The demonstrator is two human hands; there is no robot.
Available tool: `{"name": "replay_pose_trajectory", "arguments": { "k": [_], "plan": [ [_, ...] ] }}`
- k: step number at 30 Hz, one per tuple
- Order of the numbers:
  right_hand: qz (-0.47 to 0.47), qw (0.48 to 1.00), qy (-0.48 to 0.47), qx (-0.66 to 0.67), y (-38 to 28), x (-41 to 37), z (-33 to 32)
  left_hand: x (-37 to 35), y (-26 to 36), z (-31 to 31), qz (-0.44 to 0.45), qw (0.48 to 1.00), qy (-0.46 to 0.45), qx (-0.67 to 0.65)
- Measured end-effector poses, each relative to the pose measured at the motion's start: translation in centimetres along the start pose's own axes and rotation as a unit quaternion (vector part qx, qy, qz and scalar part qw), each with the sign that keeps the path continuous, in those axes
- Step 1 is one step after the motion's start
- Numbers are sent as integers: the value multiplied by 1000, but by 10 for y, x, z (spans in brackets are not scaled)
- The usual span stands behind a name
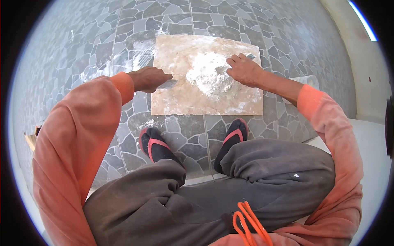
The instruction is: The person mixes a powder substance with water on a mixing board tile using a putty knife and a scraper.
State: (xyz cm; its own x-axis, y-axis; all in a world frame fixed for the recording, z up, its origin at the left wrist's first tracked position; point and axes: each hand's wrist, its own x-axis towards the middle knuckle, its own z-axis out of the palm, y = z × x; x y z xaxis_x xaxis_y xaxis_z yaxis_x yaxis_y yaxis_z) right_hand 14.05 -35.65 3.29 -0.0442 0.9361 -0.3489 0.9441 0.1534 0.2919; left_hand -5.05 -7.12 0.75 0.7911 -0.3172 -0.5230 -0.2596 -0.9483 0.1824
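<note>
A pale brown square board (172, 53) lies on the floor in front of me, with a heap of white powder (207, 74) on it, right of its middle. My left hand (151, 79) is closed at the board's left edge. From its fist a flat metal scraper (168, 84) points toward the powder. Over the right side of the heap is my right hand (245, 70), its fingers curled. A grey blade-like piece, seemingly another scraper (250, 56), shows just past its knuckles; the palm hides the rest.
White smears (141, 53) mark the stone-patterned floor (184, 141) left of the board. My feet in red-strapped sandals (155, 144) stand close to its near edge. A whitish object (308, 81) sits beyond my right forearm. At the right rises a pale wall (365, 82).
</note>
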Motion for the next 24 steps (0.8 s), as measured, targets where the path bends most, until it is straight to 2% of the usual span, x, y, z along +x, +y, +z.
{"name": "replay_pose_trajectory", "arguments": {
  "k": [5,8,14,20,24],
  "plan": [
    [16,1000,20,10,-1,5,5,-1,2,-3,-4,1000,-4,2],
    [7,1000,-23,20,-1,5,10,0,1,-2,12,1000,10,3],
    [23,999,20,10,4,8,-2,-3,0,0,-1,1000,6,-1],
    [-1,1000,-6,22,4,9,2,-2,2,-4,5,1000,0,8],
    [31,999,7,20,12,4,-5,-3,1,-1,-8,1000,2,-3]
  ]
}}
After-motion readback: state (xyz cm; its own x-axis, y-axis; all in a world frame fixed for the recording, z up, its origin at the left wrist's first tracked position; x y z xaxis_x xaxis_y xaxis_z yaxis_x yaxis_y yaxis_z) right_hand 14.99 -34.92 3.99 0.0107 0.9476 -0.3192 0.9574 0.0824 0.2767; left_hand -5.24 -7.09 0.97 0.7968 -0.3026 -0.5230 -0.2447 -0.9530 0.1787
